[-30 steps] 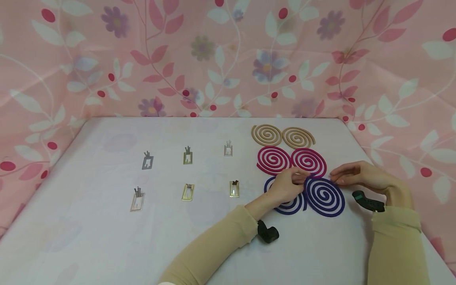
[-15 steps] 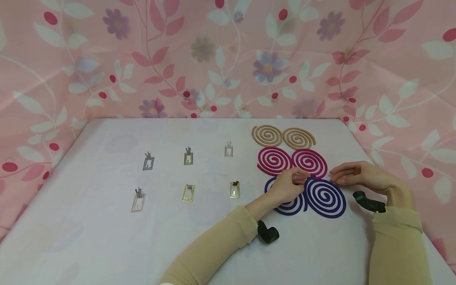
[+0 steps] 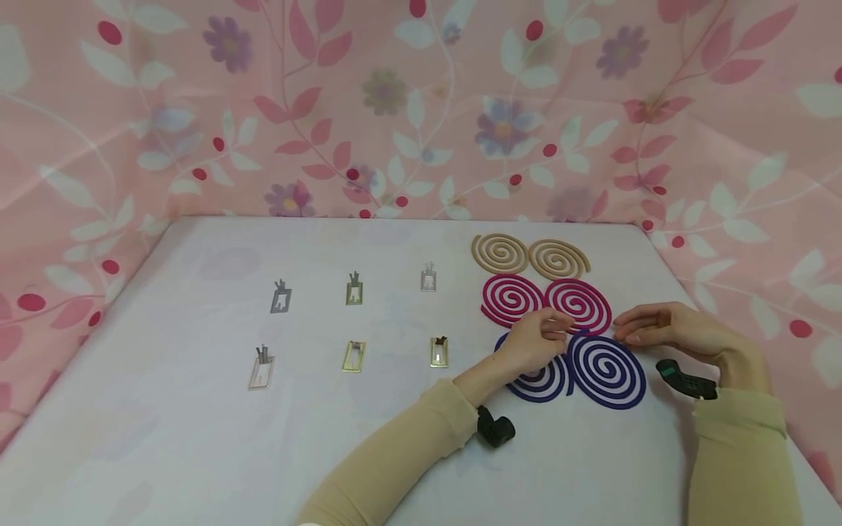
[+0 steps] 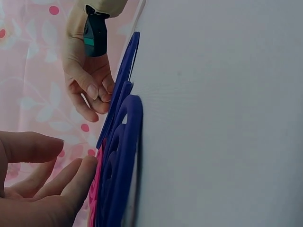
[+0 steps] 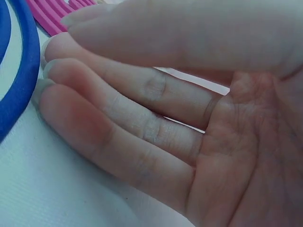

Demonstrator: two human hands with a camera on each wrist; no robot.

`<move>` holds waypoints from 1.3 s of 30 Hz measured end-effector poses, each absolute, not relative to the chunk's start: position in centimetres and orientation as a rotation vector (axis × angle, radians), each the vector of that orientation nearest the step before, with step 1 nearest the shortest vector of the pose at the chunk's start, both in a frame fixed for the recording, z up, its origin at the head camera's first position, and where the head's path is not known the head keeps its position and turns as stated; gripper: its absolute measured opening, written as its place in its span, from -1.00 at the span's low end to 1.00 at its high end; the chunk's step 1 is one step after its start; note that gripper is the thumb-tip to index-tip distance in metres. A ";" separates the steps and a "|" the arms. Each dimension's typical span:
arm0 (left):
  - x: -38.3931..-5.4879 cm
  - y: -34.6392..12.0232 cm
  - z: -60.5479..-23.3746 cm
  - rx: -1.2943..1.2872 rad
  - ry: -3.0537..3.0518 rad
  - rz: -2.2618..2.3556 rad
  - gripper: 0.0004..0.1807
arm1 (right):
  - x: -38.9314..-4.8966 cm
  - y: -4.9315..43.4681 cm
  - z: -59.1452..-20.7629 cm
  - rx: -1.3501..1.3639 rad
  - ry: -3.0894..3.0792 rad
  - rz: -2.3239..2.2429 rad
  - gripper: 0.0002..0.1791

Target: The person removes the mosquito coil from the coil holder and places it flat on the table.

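Two dark blue flat spirals lie side by side on the white table, the left blue spiral (image 3: 539,399) and the right blue spiral (image 3: 606,371). My left hand (image 3: 529,343) is over the left one, covering part of it, with fingers loosely bent towards the right one. In the left wrist view, a gap shows between its thumb and fingers, with nothing held. My right hand (image 3: 684,332) rests by the upper right rim of the right spiral, its fingertips close to the blue edge. Its palm (image 5: 227,146) is bare.
Behind the blue pair lie two pink spirals (image 3: 511,301) and two tan spirals (image 3: 501,253). Several small rectangular metal pieces, such as a silver one (image 3: 262,371) and a gold one (image 3: 438,352), lie spread out on the left. A floral cloth (image 3: 395,109) hangs behind the table.
The head view has shifted slightly, moving the whole scene a little to the right. Both hands keep nearly the same places by the blue spirals.
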State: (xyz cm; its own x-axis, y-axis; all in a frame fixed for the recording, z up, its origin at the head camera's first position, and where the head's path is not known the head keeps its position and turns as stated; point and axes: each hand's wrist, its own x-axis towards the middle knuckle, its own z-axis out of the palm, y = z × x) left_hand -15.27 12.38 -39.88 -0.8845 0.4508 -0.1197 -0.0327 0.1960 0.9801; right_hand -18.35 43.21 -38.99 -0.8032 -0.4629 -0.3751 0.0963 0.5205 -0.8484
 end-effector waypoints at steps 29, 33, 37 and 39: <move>-16.2 11.5 -39.5 0.498 2.153 1.723 -0.66 | -17.3 43.8 -36.8 -0.169 2.589 -1.335 -0.56; -16.5 9.0 -38.8 0.559 2.250 1.646 -0.67 | -17.2 41.8 -34.9 -0.145 2.750 -1.388 -0.57; -16.9 4.6 -37.6 0.604 2.379 1.572 -0.66 | -16.9 39.8 -32.8 -0.013 2.916 -1.222 -0.45; -17.2 1.9 -37.2 0.601 2.443 1.555 -0.64 | -16.9 39.0 -32.2 0.043 2.971 -1.128 -0.39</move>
